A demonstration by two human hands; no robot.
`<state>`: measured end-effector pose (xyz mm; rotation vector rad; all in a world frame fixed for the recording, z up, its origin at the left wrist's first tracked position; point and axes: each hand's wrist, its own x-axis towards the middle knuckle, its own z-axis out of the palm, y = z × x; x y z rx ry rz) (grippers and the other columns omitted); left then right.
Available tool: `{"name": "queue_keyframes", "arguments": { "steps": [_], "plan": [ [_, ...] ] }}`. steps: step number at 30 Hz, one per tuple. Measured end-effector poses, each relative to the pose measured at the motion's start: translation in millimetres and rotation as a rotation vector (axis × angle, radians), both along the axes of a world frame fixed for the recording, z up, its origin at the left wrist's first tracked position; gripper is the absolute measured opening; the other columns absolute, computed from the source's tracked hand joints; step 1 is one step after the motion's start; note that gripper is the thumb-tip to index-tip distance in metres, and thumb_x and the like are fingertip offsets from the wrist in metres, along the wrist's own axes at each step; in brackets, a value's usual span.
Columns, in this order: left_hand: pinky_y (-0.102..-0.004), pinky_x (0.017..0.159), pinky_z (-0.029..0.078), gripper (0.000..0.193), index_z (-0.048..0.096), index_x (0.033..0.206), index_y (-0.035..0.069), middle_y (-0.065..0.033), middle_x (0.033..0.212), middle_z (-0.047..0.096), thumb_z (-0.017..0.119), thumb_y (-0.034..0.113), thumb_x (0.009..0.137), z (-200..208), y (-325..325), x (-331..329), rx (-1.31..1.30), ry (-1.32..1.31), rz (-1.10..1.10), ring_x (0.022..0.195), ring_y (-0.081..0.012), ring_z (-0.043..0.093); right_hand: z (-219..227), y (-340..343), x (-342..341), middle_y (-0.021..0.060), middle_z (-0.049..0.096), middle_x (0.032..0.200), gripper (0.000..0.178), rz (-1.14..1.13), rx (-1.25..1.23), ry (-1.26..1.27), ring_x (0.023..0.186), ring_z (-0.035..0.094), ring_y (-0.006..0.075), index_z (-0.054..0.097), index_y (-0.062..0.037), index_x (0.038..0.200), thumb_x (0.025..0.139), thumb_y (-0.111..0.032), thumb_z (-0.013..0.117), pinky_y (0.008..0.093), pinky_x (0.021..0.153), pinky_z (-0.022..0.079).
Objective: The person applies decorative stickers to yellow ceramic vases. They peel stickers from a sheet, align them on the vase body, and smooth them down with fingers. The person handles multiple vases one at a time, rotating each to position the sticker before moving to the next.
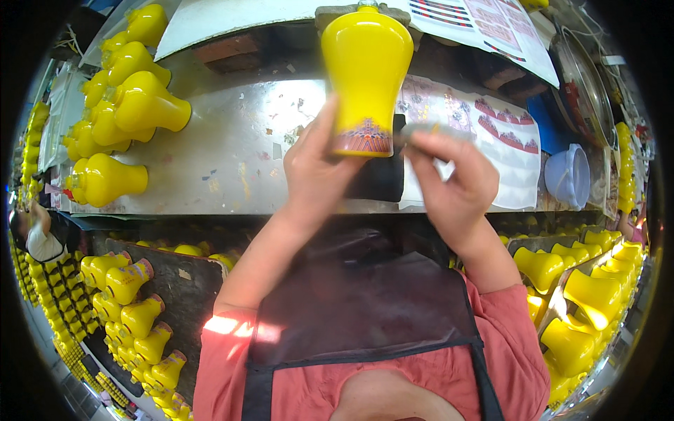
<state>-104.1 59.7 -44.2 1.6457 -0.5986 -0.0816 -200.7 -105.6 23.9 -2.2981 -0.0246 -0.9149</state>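
Observation:
A glossy yellow vase (367,70) lies tilted over the worktable, its narrow neck pointing away and resting at a grey block (326,15). Around its foot runs a patterned red and blue band (365,139). My left hand (312,161) grips the vase near this foot, thumb along the side and fingers partly hidden beneath. Just right of the band, my right hand (460,175) pinches a flat grey-green piece (453,132) between thumb and fingers. Motion blurs this piece, so its exact kind is unclear.
Several plain yellow vases (151,102) lie at the table's left. Sheets with red printed patterns (509,126), a black pad (379,186) and a pale blue bucket (567,177) are to the right. Vase-filled boards (144,316) flank me. Another person (45,235) is at far left.

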Motion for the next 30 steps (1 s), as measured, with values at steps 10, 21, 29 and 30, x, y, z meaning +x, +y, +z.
{"name": "queue_keyframes", "arguments": {
  "steps": [10,21,29,30],
  "plan": [
    [-0.0406,0.088,0.058,0.074,0.061,0.136,0.001,-0.0202,0.125,0.069,0.085,0.002,0.066,-7.2,-3.9,-0.1,0.194,-0.475,0.148,0.107,-0.0359,0.071,-1.3,5.5,-4.3,0.0098,0.073,0.093,0.037,0.005,-0.355,-0.006,0.077,0.071,0.0275,0.075,-0.0079,0.107,0.072,0.002,0.079,0.0383,0.07,0.056],
    [-0.0409,0.09,0.056,0.071,0.058,0.141,0.003,-0.0212,0.132,0.062,0.081,0.007,0.074,-10.4,-0.9,2.9,0.213,-0.443,0.128,0.112,-0.0377,0.066,10.2,20.7,11.2,0.0056,0.056,0.072,0.033,0.201,-0.491,0.168,0.063,0.058,0.0239,0.072,-0.0101,0.109,0.076,-0.007,0.075,0.0372,0.061,0.049],
    [-0.0408,0.101,0.052,0.088,0.038,0.155,-0.003,-0.0201,0.147,0.049,0.083,0.019,0.082,-3.4,8.9,13.0,0.331,-0.485,-0.042,0.121,-0.0367,0.06,3.7,-9.5,16.5,0.0133,0.074,0.09,0.027,0.09,-0.297,0.088,0.075,0.071,0.0294,0.072,-0.007,0.111,0.085,-0.006,0.08,0.0378,0.066,0.056],
    [-0.042,0.104,0.05,0.093,0.034,0.157,-0.003,-0.0206,0.15,0.047,0.083,0.022,0.083,-0.7,10.4,14.2,0.359,-0.444,-0.1,0.126,-0.0378,0.058,2.0,-9.2,16.9,0.0123,0.074,0.089,0.027,0.059,-0.279,0.125,0.074,0.071,0.0289,0.073,-0.007,0.109,0.084,-0.007,0.081,0.0371,0.065,0.055]
  ]
}}
